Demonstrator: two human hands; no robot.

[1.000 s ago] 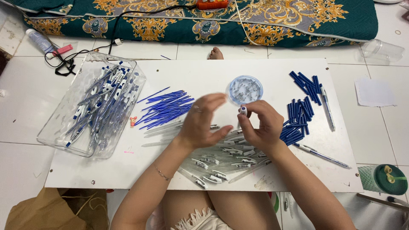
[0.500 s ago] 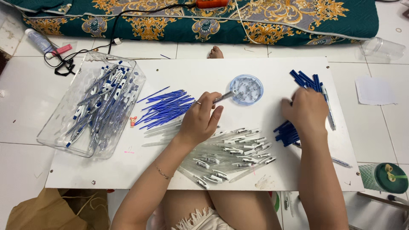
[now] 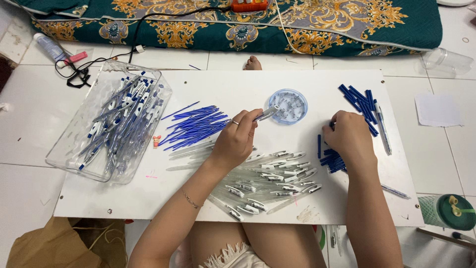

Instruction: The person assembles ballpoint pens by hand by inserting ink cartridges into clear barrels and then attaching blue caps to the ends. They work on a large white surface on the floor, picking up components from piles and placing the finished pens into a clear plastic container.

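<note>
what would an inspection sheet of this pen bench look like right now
surface: white board on tiled floor
job's things: clear barrels, blue refills, blue caps, round dish
clutter: clear tray of finished pens, tube, green cup
grippers: left hand holds a barrel; right hand on caps
cables: black cable top left
surroundings: patterned mattress

A clear pen barrel [image 3: 268,113] slants over the board, beside short blue caps [image 3: 333,162] heaped flat.
</note>
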